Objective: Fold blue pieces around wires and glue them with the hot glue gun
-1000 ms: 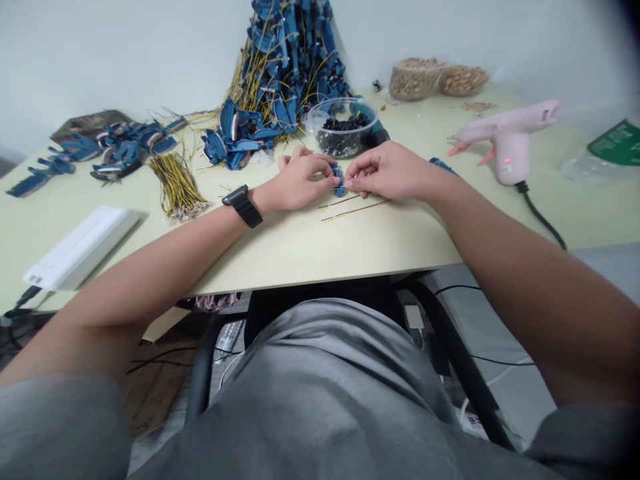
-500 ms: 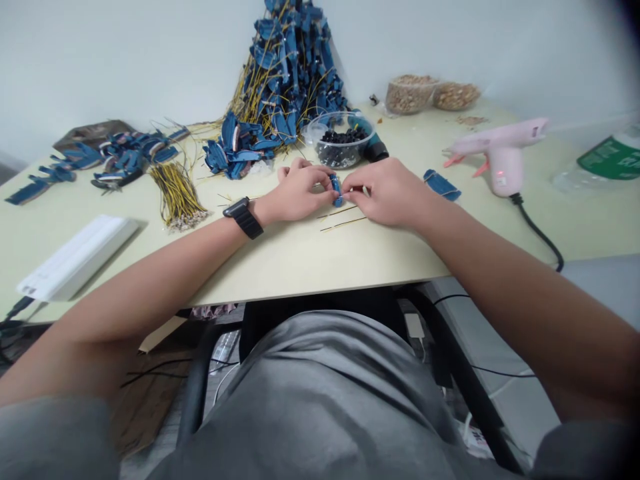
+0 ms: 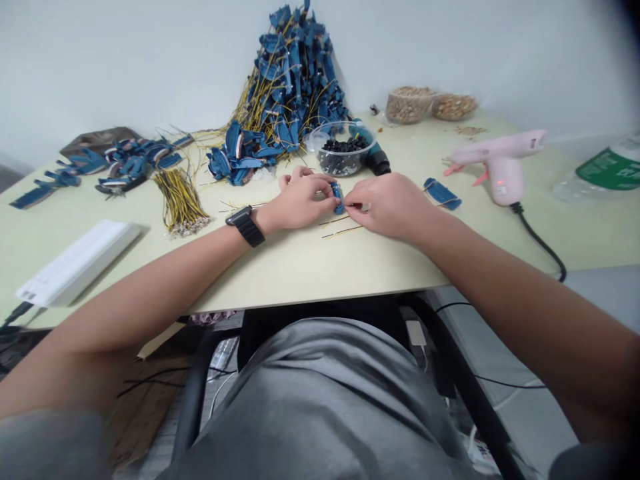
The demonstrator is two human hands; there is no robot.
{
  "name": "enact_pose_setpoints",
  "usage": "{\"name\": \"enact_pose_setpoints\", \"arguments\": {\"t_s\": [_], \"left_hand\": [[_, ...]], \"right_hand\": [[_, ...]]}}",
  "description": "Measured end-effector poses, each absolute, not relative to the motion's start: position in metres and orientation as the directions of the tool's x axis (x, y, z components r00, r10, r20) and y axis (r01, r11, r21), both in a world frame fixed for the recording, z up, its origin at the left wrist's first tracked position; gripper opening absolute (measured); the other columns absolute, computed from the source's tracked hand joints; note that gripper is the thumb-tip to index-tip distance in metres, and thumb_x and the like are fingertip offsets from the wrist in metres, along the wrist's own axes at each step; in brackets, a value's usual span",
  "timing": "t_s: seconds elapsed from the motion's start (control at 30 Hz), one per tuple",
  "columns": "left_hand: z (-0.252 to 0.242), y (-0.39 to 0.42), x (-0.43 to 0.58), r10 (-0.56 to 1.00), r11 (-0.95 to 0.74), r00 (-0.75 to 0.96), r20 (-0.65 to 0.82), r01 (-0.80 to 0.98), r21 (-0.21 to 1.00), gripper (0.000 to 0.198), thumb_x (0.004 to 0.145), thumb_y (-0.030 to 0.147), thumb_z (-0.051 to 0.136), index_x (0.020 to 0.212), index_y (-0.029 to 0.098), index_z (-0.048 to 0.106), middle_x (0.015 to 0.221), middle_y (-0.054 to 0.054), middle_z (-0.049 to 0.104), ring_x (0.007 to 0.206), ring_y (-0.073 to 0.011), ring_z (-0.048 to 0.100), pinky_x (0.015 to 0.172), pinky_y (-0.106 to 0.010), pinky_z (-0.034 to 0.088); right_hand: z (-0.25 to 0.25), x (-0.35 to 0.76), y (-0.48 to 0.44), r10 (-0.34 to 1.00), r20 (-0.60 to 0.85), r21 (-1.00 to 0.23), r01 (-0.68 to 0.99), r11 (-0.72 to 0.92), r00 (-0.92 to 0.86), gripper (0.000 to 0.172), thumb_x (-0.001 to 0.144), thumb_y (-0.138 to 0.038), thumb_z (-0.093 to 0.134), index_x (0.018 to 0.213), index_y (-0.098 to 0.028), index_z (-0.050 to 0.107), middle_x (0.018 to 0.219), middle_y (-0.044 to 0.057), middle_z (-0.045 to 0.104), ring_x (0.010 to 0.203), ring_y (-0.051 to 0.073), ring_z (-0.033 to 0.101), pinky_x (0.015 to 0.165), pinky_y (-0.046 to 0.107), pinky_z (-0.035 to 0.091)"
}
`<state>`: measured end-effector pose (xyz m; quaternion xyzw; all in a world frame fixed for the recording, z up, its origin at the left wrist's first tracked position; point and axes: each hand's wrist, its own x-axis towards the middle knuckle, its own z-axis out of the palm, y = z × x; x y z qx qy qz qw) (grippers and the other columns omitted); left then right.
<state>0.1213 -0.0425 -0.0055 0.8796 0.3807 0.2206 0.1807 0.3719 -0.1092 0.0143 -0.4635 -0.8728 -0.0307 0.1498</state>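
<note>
A small blue piece (image 3: 338, 199) stands between my two hands on the pale table. My left hand (image 3: 303, 198) pinches it from the left side, thumb and fingers closed. From the right, my right hand (image 3: 387, 205) is closed in a pinch at the piece's lower edge; what sits between those fingertips is too small to make out. Thin dark and yellow wires (image 3: 343, 231) lie on the table just below the hands. Another blue piece (image 3: 443, 193), with a wire across it, rests right of my right hand.
Behind the hands stand a clear tub (image 3: 343, 163) of black parts and a tall heap of blue pieces with wires (image 3: 295, 80). A pink glue gun (image 3: 500, 160) and a bottle (image 3: 607, 167) are at right. Left lie a wire bundle (image 3: 179, 200) and a white box (image 3: 80, 260).
The whole view has shifted slightly, so things appear a little lower. Both hands keep their pinch around the blue piece, with only small finger movement.
</note>
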Motion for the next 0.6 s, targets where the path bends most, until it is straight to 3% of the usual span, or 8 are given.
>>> {"name": "enact_pose_setpoints", "arguments": {"t_s": [0.27, 0.6], "left_hand": [[0.009, -0.056, 0.126, 0.798, -0.578, 0.580, 0.162, 0.662, 0.477, 0.024, 0.112, 0.046, 0.078, 0.101, 0.026, 0.085, 0.182, -0.005, 0.084, 0.177, -0.0521, 0.053, 0.142, -0.082, 0.036], [0.008, -0.057, 0.126, 0.811, -0.560, 0.562, 0.162, 0.666, 0.492, 0.025, 0.109, 0.049, 0.079, 0.103, 0.027, 0.088, 0.181, -0.004, 0.085, 0.175, -0.0526, 0.055, 0.140, -0.083, 0.036]], "right_hand": [[0.009, 0.372, -0.107, 0.775, 0.315, 0.042, 0.824, 0.565, -0.548, 0.032, 0.115, -0.017, 0.065, 0.098, -0.021, 0.092, 0.105, 0.012, 0.093, 0.094, 0.031, 0.079, 0.083, 0.044, 0.044], [0.006, 0.371, -0.103, 0.781, 0.319, -0.043, 0.815, 0.578, -0.538, 0.029, 0.112, -0.015, 0.069, 0.091, -0.023, 0.087, 0.093, 0.008, 0.086, 0.086, 0.026, 0.070, 0.081, 0.042, 0.042]]}}
